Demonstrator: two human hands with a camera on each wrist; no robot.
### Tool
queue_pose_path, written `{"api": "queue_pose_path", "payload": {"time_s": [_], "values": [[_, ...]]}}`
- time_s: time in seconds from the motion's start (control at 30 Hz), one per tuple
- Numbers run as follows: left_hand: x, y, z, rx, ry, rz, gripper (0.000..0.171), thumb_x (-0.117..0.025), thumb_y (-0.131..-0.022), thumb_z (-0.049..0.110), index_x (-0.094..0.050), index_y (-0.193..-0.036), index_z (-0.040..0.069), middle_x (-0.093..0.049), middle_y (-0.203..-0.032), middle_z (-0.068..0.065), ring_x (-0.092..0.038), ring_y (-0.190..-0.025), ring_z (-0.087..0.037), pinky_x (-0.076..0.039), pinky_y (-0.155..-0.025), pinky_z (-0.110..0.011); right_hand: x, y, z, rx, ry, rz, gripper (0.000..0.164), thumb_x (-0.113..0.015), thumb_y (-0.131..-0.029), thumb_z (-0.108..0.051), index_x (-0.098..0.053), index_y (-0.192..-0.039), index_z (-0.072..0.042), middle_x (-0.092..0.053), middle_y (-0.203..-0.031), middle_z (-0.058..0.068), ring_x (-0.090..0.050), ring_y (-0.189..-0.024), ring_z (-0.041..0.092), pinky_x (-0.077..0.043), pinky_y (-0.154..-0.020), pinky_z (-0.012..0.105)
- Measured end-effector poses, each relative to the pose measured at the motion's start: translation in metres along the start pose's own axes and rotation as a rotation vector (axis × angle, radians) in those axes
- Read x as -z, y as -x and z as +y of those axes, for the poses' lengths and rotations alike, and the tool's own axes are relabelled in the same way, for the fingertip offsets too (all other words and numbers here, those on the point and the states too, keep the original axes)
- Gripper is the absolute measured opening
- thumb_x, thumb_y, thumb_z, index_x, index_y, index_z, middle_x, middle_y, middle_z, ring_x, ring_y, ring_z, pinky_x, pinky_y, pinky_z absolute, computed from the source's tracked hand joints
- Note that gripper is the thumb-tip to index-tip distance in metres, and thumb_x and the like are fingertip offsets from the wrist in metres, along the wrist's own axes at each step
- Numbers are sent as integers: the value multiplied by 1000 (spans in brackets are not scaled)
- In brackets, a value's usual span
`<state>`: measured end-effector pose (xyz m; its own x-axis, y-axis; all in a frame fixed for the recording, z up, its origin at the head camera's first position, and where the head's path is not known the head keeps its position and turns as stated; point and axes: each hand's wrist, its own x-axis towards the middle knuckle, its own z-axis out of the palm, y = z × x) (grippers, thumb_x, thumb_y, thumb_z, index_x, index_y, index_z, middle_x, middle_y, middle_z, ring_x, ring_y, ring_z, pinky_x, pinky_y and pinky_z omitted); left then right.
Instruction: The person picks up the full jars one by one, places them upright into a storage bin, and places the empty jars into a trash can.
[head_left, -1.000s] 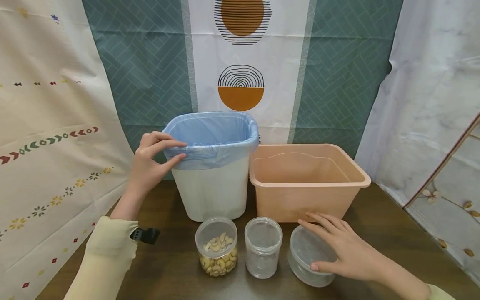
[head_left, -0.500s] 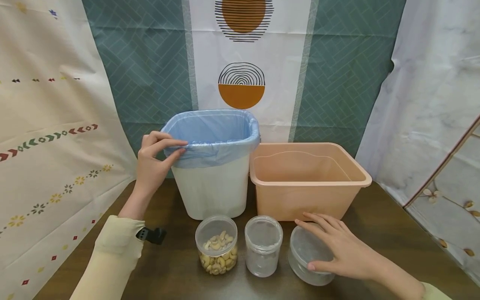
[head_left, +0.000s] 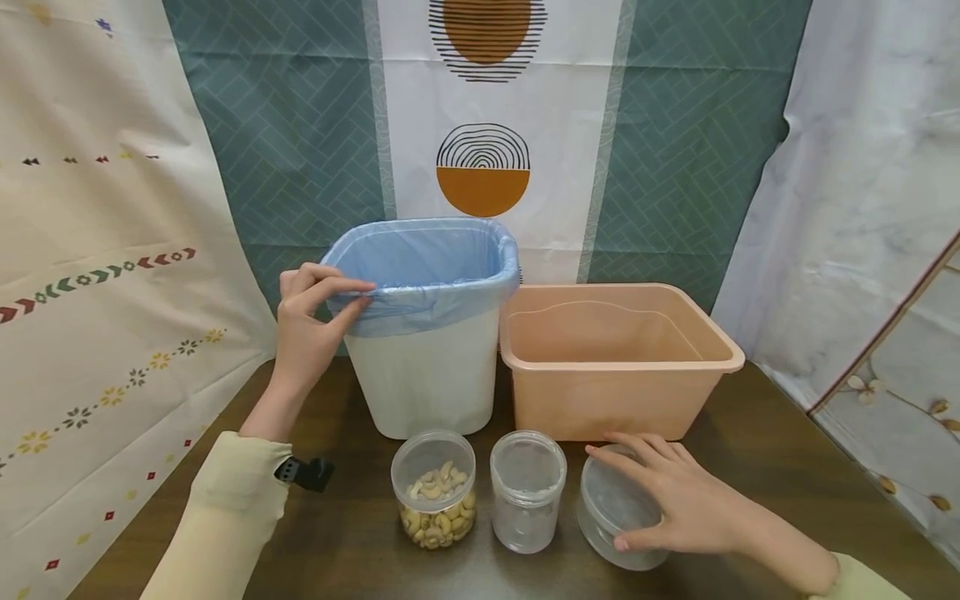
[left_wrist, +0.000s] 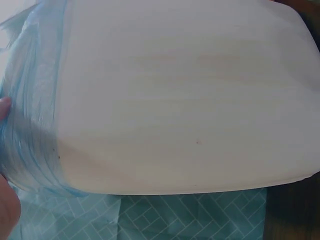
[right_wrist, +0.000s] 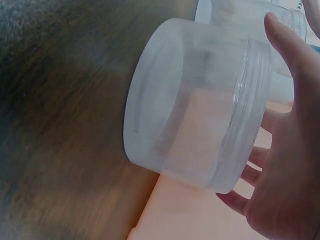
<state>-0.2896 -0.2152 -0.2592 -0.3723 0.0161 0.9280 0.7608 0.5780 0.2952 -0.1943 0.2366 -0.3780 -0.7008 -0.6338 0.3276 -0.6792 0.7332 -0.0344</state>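
My left hand [head_left: 309,321] pinches the blue bin liner [head_left: 435,300] at the left part of the rim of a white bin [head_left: 427,383]. In the left wrist view, my fingertips barely show beside the gathered liner [left_wrist: 32,120]. My right hand [head_left: 675,496] is spread over a wide, clear lidded jar [head_left: 618,508], its thumb near the front edge and its fingers toward the far edge. From the right wrist, space shows between my palm and the lid of the jar [right_wrist: 200,105]. Whether the fingertips touch the lid is unclear.
A clear jar of cashews [head_left: 435,508] and a narrower clear jar [head_left: 527,500] stand left of the wide one. Behind them sits a peach plastic tub [head_left: 600,404], close beside the bin. Patterned cloth hangs around the dark wooden table [head_left: 352,550].
My right hand has shifted slightly over the wide jar, bringing its fingers a little nearer the lid. The left hand keeps its hold on the liner, its forearm slightly farther right.
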Motion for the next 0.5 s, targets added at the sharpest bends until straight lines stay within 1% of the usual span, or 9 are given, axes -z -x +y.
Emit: {"api": "queue_pose_path", "payload": {"time_s": [0.13, 0.3, 0.4, 0.5], "values": [[0, 0, 5, -4, -48, 9, 15, -78, -81, 0, -79, -94, 7, -59, -94, -14, -34, -100, 5, -25, -94, -31, 4, -2, 3, 14, 10, -39, 96, -68, -69, -79, -34, -151, -42, -41, -150, -7, -38, -129, 14, -41, -93, 53], [-1, 0, 8, -10, -77, 26, 15, -79, -81, 1, -79, -94, 7, -58, -91, -15, -33, -97, 6, -25, -93, -31, 13, -6, 6, 35, -19, -150, 103, -75, -64, -72, -33, -152, -41, -40, -149, -4, -38, -125, 17, -42, -90, 53], [-2, 0, 9, -6, -73, 34, 15, -79, -80, 0, -79, -94, 7, -56, -89, -15, -33, -95, 6, -25, -93, -30, 19, -9, 7, 56, -47, -210, 108, -80, -60, -66, -31, -153, -39, -39, -149, -3, -37, -124, 18, -44, -88, 50], [-2, 1, 9, 0, -72, 38, 15, -78, -81, 1, -79, -94, 7, -55, -87, -15, -33, -94, 6, -25, -93, -29, 23, -12, 8, 92, -49, -235, 111, -83, -58, -62, -32, -153, -37, -40, -147, -2, -38, -122, 18, -46, -85, 42]]}}
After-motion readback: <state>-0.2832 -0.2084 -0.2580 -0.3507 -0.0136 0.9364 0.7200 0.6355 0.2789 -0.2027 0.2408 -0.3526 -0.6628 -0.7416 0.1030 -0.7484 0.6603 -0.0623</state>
